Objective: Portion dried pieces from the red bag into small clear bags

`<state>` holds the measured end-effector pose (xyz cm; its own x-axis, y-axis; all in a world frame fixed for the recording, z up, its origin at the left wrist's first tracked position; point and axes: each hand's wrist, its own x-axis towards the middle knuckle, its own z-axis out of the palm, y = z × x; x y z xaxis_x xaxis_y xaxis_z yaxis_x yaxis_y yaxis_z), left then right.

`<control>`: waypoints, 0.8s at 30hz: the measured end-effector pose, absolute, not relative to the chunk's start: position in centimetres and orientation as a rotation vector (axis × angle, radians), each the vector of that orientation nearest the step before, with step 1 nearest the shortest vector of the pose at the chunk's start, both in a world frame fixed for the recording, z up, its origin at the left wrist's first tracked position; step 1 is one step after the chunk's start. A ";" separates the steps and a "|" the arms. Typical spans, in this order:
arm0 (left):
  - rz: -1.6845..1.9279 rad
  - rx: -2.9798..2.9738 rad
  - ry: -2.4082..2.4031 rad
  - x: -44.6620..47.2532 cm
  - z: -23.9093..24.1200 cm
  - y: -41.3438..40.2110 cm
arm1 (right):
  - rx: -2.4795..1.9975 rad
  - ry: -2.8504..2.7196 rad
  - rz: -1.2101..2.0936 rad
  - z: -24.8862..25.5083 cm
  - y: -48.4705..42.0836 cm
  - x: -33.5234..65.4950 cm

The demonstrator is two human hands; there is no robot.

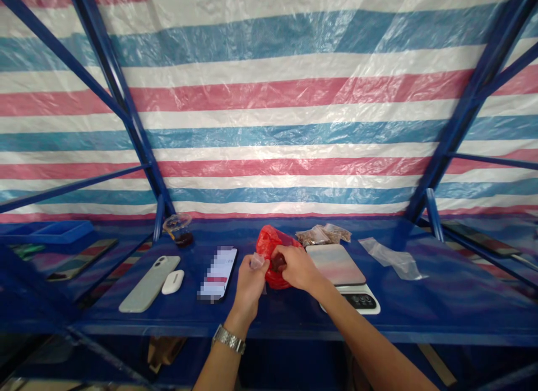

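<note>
A red plastic bag (269, 241) stands with its mouth toward me in the middle of the blue shelf. My left hand (249, 282), with a metal-band watch on the wrist, is closed on a small clear plastic bag (256, 261) at the red bag's left side. At the mouth of the red bag, my right hand (299, 266) has its fingers curled together over the dark contents; what they pinch is hidden. Just right of it lies a digital scale (336, 264) with a flat silver plate. Behind the scale rest several filled clear bags (323, 234).
A flat clear bag (395, 259) lies right of the scale. To the left are a lit phone (218, 273), a white earbud case (173, 282), a pale phone (149, 284) and a plastic cup (179, 231) with dark liquid. Blue posts (145, 156) rise behind.
</note>
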<state>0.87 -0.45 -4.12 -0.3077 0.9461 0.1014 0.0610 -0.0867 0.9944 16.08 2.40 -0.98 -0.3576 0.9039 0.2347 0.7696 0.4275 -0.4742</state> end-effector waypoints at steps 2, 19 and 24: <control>1.455 1.252 1.431 0.4 -3.7 -0.5 | -1.331 -2.119 0.547 -1.7 2.9 16.4; 1.021 2.152 1.879 -0.3 -1.8 -2.3 | -0.959 -1.915 0.867 1.6 0.0 16.2; 0.973 2.167 1.889 0.2 -1.8 -2.2 | -1.003 -1.945 0.638 0.9 -0.3 15.9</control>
<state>0.17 -2.18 -1.79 0.0226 0.9203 0.3905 0.8521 -0.2221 0.4740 15.87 -0.26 0.88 -0.3316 0.8322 0.4443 0.4071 0.5511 -0.7284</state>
